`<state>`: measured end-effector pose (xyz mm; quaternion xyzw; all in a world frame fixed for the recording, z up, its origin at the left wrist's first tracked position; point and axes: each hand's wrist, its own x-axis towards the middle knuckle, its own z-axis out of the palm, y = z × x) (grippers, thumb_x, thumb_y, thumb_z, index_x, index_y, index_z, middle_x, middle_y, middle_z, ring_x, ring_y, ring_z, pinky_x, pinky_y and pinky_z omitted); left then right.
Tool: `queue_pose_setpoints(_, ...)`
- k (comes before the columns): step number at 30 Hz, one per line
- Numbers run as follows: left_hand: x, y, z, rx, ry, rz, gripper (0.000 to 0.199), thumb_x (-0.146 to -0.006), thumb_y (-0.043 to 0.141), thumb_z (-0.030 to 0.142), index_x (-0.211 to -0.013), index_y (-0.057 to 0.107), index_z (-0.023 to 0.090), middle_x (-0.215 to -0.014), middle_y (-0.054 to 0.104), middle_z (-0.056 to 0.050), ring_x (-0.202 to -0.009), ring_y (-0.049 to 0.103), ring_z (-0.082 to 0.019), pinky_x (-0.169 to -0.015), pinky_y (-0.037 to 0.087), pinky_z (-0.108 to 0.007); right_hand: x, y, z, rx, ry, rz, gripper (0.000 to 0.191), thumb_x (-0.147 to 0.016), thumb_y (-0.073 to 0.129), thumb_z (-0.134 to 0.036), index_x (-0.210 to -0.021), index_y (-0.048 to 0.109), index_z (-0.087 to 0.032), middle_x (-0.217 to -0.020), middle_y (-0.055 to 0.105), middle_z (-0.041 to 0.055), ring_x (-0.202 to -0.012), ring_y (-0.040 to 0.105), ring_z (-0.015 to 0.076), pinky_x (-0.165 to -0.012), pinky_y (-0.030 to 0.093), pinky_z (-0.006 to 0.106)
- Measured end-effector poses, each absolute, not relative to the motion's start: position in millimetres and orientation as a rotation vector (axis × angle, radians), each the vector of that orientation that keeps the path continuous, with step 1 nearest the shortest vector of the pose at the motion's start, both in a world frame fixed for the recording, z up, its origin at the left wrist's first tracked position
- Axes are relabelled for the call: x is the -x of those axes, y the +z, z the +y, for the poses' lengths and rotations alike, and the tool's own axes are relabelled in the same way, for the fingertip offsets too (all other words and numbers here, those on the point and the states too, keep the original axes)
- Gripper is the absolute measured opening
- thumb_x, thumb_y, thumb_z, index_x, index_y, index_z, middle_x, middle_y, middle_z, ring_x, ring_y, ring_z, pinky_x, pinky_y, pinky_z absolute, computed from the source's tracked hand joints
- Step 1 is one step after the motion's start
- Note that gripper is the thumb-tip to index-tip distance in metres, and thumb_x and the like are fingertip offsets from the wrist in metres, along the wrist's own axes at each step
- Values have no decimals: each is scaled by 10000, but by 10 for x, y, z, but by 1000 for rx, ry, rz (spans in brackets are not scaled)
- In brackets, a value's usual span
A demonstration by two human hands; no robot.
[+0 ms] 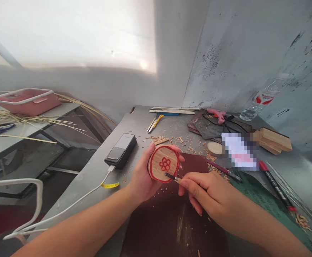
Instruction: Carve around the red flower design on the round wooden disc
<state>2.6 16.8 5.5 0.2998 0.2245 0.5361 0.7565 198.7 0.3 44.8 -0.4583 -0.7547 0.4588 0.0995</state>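
A round wood slice with a red painted rim and a red flower in its middle faces me, held up above the table. My left hand is closed around its left edge and underside, with fingertips showing at the right rim. Between the thumb and fingers of my right hand is a carving knife with a dark blade and light handle. Its tip meets the wood face just below the flower, or lies very close to it. Below both hands lies a dark brown board with a few shavings.
Behind the wood are a yellow utility knife, wood shavings and thin sticks. A black device with a white cable lies left. Rightward are a pink glue gun, wood blocks, a red-capped marker and a bottle.
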Motion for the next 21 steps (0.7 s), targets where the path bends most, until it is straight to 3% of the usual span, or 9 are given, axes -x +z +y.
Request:
queue_pose_setpoints(5,-90,39,132,-611,1118,485,511,-991,517,531,-1195,733,114,-1021,785,-164,-924,751,-323,-791,583,-397,-1958,405,-19,1313,1378,-2222,475,-1118,370,-524,-910,681,-230,-612,636,-35,-535,541,113,-533,367,264)
queue_pose_setpoints(14,-69,58,120,-650,1237,518,520,-1028,459,520,-1173,736,105,-1017,783,-172,-940,747,-319,-806,581,-396,-1888,381,-24,1256,1549,-2097,541,-1108,354,-590,-905,680,-208,-586,593,-44,-509,457,98,-496,347,248)
queue_pose_setpoints(18,-67,52,123,-660,1231,522,534,-1039,426,530,-1124,749,113,-1012,784,-171,-930,750,-315,-783,585,-389,-1878,355,-27,1231,1349,-2195,489,-1119,369,-525,-896,668,-208,-597,616,-37,-540,533,106,-558,379,257)
queue_pose_setpoints(21,-73,44,123,-662,1175,532,529,-989,521,570,-1170,744,126,-1019,789,-160,-923,755,-319,-772,586,-384,-1875,338,-19,1216,1336,-2209,474,-1122,378,-507,-891,666,-210,-604,634,-36,-549,548,108,-575,389,255)
